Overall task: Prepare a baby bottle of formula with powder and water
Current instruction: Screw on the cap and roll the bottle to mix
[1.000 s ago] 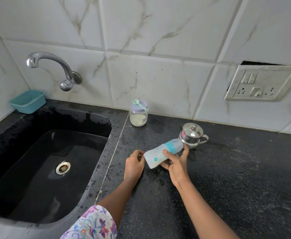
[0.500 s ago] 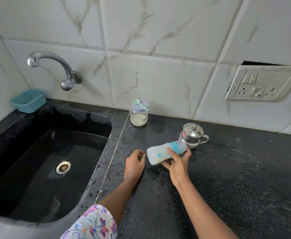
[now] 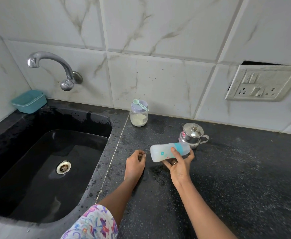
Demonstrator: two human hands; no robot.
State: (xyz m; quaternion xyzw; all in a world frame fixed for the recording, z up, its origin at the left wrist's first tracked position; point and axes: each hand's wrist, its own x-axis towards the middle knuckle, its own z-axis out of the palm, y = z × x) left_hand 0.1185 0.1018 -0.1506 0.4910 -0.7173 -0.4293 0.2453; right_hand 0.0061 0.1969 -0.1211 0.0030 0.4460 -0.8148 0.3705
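My right hand (image 3: 179,164) grips a translucent baby bottle (image 3: 162,152) with a teal collar, held on its side a little above the black counter (image 3: 236,178), base pointing left. My left hand (image 3: 135,162) rests on the counter just left of the bottle with fingers loosely curled; I cannot tell if they hold anything. A glass jar of white powder (image 3: 139,116) with a lilac lid stands near the wall, with a teal scoop (image 3: 139,104) lying on the lid. A small steel lidded pot (image 3: 191,133) stands just behind the bottle.
A black sink (image 3: 37,169) with a steel drain fills the left side, under a chrome tap (image 3: 55,66). A teal tub (image 3: 29,100) sits at the sink's back left corner. A wall socket plate (image 3: 262,83) is on the tiles at right.
The bottle in my right hand has tilted further and shifted slightly right, its base swinging up and its cap end down. My left hand has stayed in place.
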